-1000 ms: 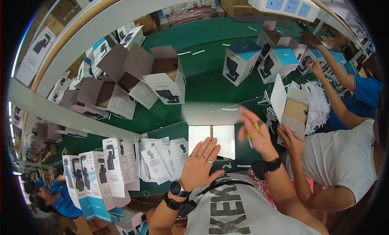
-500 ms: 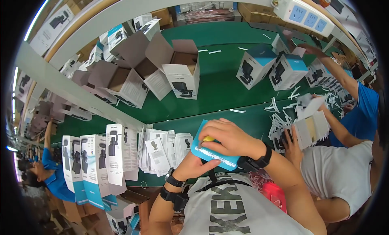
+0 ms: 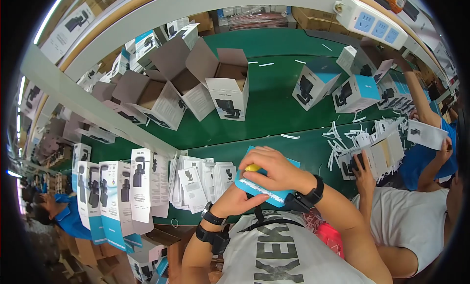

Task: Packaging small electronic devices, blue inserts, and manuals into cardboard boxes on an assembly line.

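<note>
A blue-topped carton (image 3: 278,198) is held close in front of my body. White torn-looking patches run in a strip along its near edge. My left hand (image 3: 239,201) grips the carton from the left, thumb on the edge and fingers hidden under it. Across its top lies my right hand (image 3: 281,169), fingers curled around a small yellow tool (image 3: 252,168). Only a bit of yellow shows between those fingers, so its kind cannot be made out. Left of my hands lie piles of white printed leaflets (image 3: 192,186).
Standing printed cartons (image 3: 115,198) are at the left. Open cartons (image 3: 227,95) stand beyond the bench divider, closed blue-topped ones (image 3: 357,94) farther right. Paper strips (image 3: 338,142) lie by a co-worker's hand (image 3: 364,174) and open carton (image 3: 384,156). A power strip (image 3: 372,22) hangs above.
My hands keep nearly the same hold on the carton. The co-worker at right has drawn a white printed sheet away from the open carton. Another person's arm at the far right has moved.
</note>
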Demonstrator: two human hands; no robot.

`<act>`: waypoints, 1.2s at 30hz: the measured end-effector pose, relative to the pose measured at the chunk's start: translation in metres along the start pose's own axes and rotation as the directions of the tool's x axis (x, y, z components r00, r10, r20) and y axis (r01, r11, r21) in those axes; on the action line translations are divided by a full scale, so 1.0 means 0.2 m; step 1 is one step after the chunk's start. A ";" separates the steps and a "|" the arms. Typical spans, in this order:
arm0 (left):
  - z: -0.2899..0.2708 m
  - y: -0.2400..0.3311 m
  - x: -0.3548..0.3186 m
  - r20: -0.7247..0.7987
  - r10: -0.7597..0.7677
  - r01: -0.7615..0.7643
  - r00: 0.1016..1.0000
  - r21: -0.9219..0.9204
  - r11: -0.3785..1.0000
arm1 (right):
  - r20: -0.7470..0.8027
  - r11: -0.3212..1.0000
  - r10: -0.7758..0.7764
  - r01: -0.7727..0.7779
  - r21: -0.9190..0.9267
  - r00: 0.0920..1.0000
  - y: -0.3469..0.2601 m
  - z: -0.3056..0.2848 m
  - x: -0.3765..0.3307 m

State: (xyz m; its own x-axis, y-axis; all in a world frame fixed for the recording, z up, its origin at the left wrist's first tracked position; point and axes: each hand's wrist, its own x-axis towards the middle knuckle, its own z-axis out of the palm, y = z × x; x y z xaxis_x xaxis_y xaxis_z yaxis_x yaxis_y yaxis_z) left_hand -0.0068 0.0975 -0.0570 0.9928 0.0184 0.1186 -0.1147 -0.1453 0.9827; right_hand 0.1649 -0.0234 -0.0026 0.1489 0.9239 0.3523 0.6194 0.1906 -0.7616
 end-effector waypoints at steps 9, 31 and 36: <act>0.01 0.00 -0.02 0.004 -0.006 0.006 1.000 -0.045 0.999 | -0.025 0.987 -0.021 0.025 0.158 0.999 0.05 0.04 -0.03; 0.00 0.01 -0.03 -0.073 -0.003 0.001 0.997 -0.022 1.000 | 0.225 0.933 0.040 -0.116 0.340 0.974 -0.10 -0.04 0.00; 0.06 0.11 -0.03 -0.319 0.120 -0.024 0.940 0.289 0.957 | -0.274 0.626 0.201 0.092 0.774 0.941 -0.16 -0.42 -0.59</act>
State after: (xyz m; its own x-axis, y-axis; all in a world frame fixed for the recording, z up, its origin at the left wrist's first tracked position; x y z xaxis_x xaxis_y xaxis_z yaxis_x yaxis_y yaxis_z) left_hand -0.0142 0.0828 -0.0385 0.9084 0.3151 0.2748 -0.1235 -0.4258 0.8964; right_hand 0.1932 -0.1674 0.0255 0.4755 0.8166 0.3272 -0.1955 0.4608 -0.8657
